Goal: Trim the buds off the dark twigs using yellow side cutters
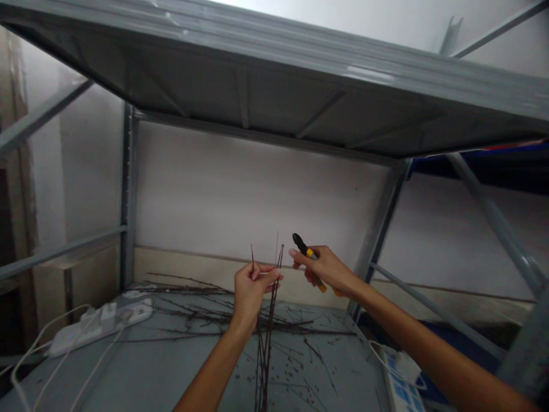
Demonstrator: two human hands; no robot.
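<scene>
My left hand (256,286) is closed around several thin dark twigs (269,332), which stand nearly upright and run down past my wrist. Their upper tips show above the fingers, and a fine wire-like strand (277,246) rises among them. To the right, my right hand (323,268) grips a pair of pliers (307,250) with black jaws and yellow-orange handles. The jaws point up and to the left, apart from the twigs. The palm side of the right grip is partly hidden.
More loose twigs (193,312) lie across the grey shelf (141,366), with small broken bits scattered near the middle. A white power strip (103,326) with cables sits at left; another strip (401,380) is at right. A metal upper shelf (274,86) hangs overhead.
</scene>
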